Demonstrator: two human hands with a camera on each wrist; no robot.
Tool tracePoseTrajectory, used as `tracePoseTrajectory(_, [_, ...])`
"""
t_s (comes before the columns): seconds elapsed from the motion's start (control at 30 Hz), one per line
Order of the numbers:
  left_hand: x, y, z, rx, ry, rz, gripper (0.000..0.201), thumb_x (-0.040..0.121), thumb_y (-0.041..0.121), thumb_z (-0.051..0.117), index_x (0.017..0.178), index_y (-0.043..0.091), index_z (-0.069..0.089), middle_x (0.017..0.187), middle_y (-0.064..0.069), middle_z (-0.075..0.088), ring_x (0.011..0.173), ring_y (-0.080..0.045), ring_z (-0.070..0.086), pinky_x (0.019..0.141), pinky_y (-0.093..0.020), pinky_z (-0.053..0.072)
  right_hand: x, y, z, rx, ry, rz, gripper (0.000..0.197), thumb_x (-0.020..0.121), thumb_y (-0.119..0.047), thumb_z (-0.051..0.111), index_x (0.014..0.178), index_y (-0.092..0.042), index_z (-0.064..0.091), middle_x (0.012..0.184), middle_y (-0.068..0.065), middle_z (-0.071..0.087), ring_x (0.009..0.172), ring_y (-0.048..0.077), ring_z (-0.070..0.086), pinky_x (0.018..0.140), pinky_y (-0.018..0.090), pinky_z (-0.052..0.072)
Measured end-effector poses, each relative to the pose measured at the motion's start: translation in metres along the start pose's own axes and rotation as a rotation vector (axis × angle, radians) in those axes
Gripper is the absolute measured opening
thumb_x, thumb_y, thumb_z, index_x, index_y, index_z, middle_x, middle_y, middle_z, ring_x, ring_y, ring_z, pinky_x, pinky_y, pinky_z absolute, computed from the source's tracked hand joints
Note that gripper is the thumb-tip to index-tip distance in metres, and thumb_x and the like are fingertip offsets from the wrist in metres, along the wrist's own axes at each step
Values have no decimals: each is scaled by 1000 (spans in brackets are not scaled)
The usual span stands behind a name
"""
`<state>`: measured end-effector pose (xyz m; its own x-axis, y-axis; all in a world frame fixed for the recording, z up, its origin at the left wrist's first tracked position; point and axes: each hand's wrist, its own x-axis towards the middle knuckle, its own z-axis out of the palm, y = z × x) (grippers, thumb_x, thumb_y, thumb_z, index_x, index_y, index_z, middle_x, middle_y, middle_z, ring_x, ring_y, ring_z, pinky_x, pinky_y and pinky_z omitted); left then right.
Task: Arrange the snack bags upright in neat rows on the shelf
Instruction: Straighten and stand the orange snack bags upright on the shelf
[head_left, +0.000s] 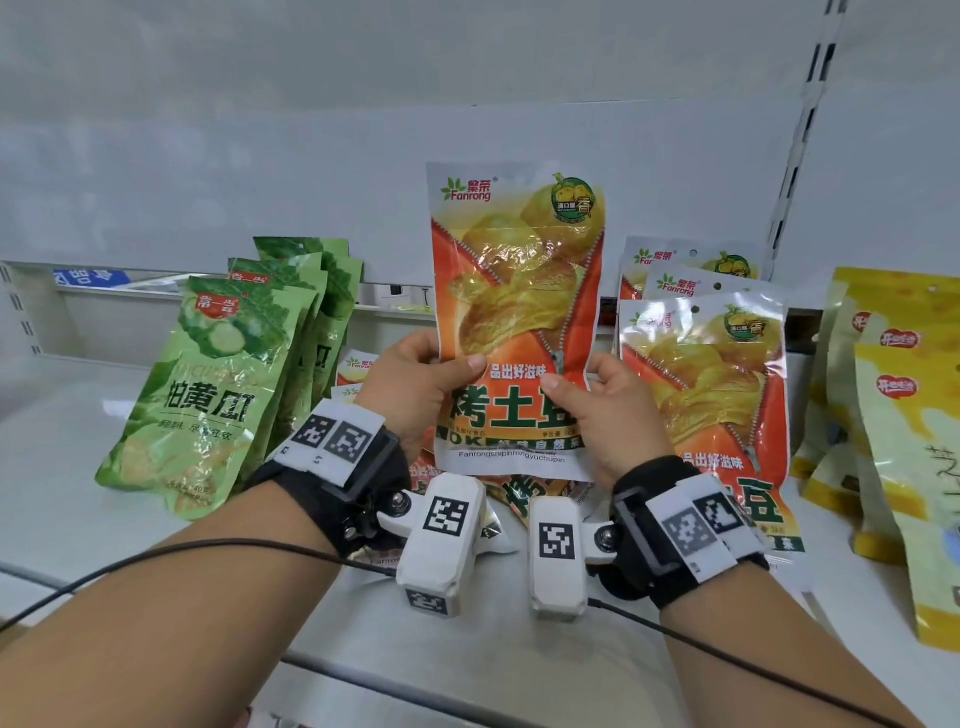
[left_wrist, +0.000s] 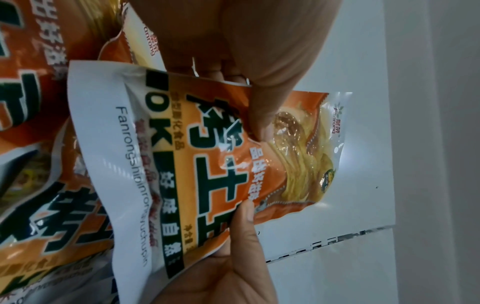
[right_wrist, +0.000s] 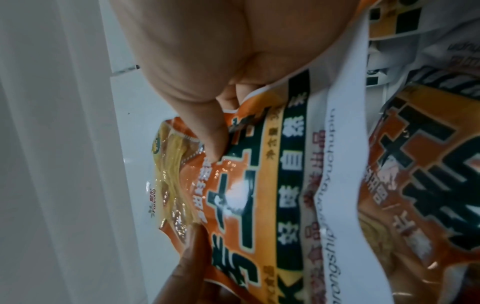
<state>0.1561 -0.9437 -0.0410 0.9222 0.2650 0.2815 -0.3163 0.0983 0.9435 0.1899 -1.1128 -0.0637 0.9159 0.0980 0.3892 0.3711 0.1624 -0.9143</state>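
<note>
An orange potato-chip bag (head_left: 514, 312) is held upright above the white shelf (head_left: 67, 467), front facing me. My left hand (head_left: 441, 371) pinches its lower left edge, thumb on the front. My right hand (head_left: 582, 395) pinches the lower right edge the same way. In the left wrist view, the left thumb (left_wrist: 262, 115) presses the bag (left_wrist: 213, 164). The right wrist view shows the right thumb (right_wrist: 213, 139) on the bag (right_wrist: 241, 195). The other fingers are hidden behind the bag.
Up to three matching orange bags (head_left: 701, 374) stand in a row to the right. Green cucumber bags (head_left: 218, 374) lean in a row on the left. Yellow bags (head_left: 904, 415) stand at the far right. More orange bags (head_left: 535, 493) lie flat under my hands. A slotted upright (head_left: 800, 156) rises at the back right.
</note>
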Motion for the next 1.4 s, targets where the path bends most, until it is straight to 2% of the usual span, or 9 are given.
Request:
tracePoseTrajectory(0.37, [-2,-6,-16,-7,46,-136,40,81,1,68,115,14,52,77,-9,74,67,-28,71,57,-40,58,4,5,-7,-116,40,86,29,83,-18,69,105,-25,52,93,-3,69,86,13,67,84,37,52])
tracePoseTrajectory(0.47, [-2,-14,-31,319,101,-161,71,78,11,75,137,20,36,95,-9,66,76,-23,64,62,-36,52,5,6,-7,-204,70,79,34,84,-23,66,112,-27,47,97,-13,61,90,3,57,86,32,45])
tracePoseTrajectory(0.57, [-3,-17,-40,483,159,-90,82,80,20,73,145,23,23,84,-1,54,70,-17,55,64,-33,49,5,7,-6,-236,109,61,33,84,-22,65,111,-26,47,98,-11,58,87,1,54,72,23,40])
tracePoseTrajectory(0.73, [-5,-6,-35,478,205,22,44,83,25,69,122,29,51,122,-4,49,102,-21,55,91,-40,48,2,-3,-5,-270,161,5,28,83,-17,65,106,-24,51,94,-14,54,89,4,53,79,23,39])
tracePoseTrajectory(0.9, [-11,4,2,407,35,94,12,85,22,67,87,31,61,93,6,61,73,-10,56,69,-31,50,-7,-29,-32,-346,232,-64,30,84,-16,63,112,-22,53,100,-11,54,91,4,51,77,18,40])
tracePoseTrajectory(1.03, [-14,3,41,368,-85,87,11,87,20,65,88,30,62,88,8,62,72,-6,57,56,-18,46,-11,-43,-77,-439,451,-41,35,85,-17,60,116,-28,50,114,-9,50,100,10,50,73,16,41])
tracePoseTrajectory(1.13, [-16,0,67,361,-173,32,11,89,21,63,92,31,61,93,8,61,84,-9,56,68,-28,46,-12,-43,-104,-533,570,96,34,81,-23,58,113,-27,50,113,-3,54,104,23,55,89,43,48])
tracePoseTrajectory(1.27, [-20,-10,98,343,-222,-21,14,90,19,60,103,25,60,98,5,61,92,-13,57,68,-27,46,-14,-34,-123,-445,513,259,16,78,-16,60,84,-25,49,83,-1,56,86,27,62,86,50,52])
tracePoseTrajectory(1.4, [-21,-22,117,338,-214,-57,17,89,20,61,106,24,60,101,2,62,94,-14,57,68,-27,45,-17,-31,-133,-368,449,300,28,80,-19,66,106,-15,57,102,6,64,90,28,66,86,48,54])
